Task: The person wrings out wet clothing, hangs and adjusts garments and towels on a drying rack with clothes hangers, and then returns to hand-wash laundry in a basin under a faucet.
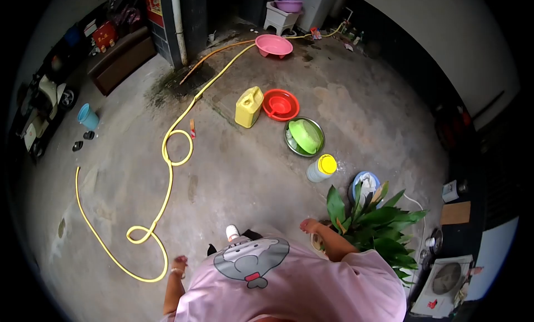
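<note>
My left hand [179, 264], with a bracelet at the wrist, hangs low at my side over the concrete floor. Its fingers are loosely bent and I see nothing in them. My right hand [310, 226] is held out in front of a leafy potted plant [384, 222], also without anything visible in it; its fingers look relaxed. Nearest my left hand lies the end loop of a yellow hose [166, 261]. Ahead of my right hand stands a clear jar with a yellow lid [321, 168]. A blue basin [354, 184] with white cloth sits beyond the plant.
Ahead are a metal basin [303, 154] holding a green basin [305, 136], a red basin [281, 117], a yellow jerrycan [248, 107] and a pink basin [273, 44]. A light-blue bucket [88, 117] and a scooter [47, 110] stand left. The hose winds across the floor.
</note>
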Motion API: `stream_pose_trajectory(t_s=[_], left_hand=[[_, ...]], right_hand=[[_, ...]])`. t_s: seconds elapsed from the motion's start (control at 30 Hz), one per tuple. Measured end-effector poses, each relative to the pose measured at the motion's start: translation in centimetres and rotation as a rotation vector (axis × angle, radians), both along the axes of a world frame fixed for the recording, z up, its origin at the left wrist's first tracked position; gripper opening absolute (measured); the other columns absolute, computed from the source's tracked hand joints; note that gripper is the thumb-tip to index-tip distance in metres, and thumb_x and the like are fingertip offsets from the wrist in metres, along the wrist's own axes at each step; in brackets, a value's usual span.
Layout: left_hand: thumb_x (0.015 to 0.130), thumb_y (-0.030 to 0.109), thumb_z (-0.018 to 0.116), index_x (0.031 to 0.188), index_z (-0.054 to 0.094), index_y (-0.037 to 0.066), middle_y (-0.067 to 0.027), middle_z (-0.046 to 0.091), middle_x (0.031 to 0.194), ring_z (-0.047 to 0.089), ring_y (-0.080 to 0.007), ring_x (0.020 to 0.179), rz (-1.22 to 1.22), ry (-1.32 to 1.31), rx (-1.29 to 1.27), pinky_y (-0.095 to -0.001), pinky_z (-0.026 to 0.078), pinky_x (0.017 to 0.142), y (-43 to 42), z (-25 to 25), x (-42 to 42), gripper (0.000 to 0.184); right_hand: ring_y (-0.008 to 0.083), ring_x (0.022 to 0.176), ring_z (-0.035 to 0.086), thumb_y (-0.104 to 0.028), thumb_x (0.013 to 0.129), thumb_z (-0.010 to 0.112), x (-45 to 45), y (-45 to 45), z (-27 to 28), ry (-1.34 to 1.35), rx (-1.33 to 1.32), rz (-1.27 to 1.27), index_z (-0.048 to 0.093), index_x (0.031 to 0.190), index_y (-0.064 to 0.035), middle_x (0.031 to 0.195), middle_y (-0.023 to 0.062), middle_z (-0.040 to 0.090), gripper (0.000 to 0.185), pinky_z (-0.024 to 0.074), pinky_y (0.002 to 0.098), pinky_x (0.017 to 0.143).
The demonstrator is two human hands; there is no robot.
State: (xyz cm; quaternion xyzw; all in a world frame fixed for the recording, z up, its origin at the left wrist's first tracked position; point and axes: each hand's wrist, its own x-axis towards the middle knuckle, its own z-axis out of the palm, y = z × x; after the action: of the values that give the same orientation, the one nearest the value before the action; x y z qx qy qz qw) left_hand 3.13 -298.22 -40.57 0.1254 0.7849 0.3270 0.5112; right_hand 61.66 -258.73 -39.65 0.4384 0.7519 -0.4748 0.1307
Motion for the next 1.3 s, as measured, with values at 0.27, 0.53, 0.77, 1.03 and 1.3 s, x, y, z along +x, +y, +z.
stream_pose_trajectory(t_s=[0.27,0.53,0.77,1.03,1.3], left_hand=[[0.084,0.011,0.062,0.100,0.062,0.001,-0.0041,0.064,0.084,0.060,-0.0130,0.072,0.101,0.173,0.236,-0.0278,0.052,0.062,29.8,3.2,-19.1,0.018],[0.082,0.012,0.064,0.096,0.064,0.001,-0.0055,0.065,0.077,0.058,-0.0138,0.064,-0.060,0.127,0.047,-0.0282,0.049,0.058,44.1,5.5,-24.4,0.018],[0.082,0.014,0.062,0.092,0.066,0.005,-0.0050,0.064,0.075,0.058,-0.0148,0.061,0.123,0.106,-0.147,-0.0289,0.049,0.055,54.7,7.5,-36.0,0.014],[0.082,0.016,0.061,0.087,0.068,0.009,-0.0045,0.064,0.072,0.057,-0.0160,0.059,-0.272,0.177,-0.168,-0.0297,0.048,0.052,82.8,2.3,-52.6,0.011],[0.082,0.016,0.066,0.099,0.063,0.001,-0.0045,0.066,0.087,0.059,-0.0134,0.078,-0.454,0.113,0.417,-0.0277,0.049,0.075,129.8,6.7,-53.4,0.023]], right_hand=[[0.0153,0.066,0.061,-0.028,0.084,0.061,-10.8,12.5,2.6,-0.039,-0.264,-0.860,0.065,0.095,-0.0054,0.080,0.0048,0.064,0.026,0.0512,0.0300,0.058],[0.0156,0.060,0.061,-0.027,0.083,0.058,-21.0,36.3,-5.1,-0.098,-0.007,-0.221,0.066,0.085,-0.0052,0.074,0.0065,0.065,0.023,0.0496,0.0305,0.054],[0.0113,0.060,0.056,-0.024,0.085,0.061,-37.4,58.5,-2.9,0.307,0.076,-0.601,0.062,0.095,-0.0044,0.070,0.0016,0.060,0.022,0.0477,0.0279,0.053],[0.0135,0.060,0.058,-0.021,0.085,0.062,-41.9,68.0,-2.1,0.163,-0.027,-0.867,0.062,0.099,-0.0028,0.076,0.0041,0.063,0.023,0.0491,0.0273,0.055],[0.0176,0.065,0.064,-0.027,0.087,0.056,-41.9,69.9,4.4,-0.038,-0.259,-1.364,0.062,0.103,-0.0070,0.085,0.0074,0.067,0.026,0.0484,0.0312,0.052]])
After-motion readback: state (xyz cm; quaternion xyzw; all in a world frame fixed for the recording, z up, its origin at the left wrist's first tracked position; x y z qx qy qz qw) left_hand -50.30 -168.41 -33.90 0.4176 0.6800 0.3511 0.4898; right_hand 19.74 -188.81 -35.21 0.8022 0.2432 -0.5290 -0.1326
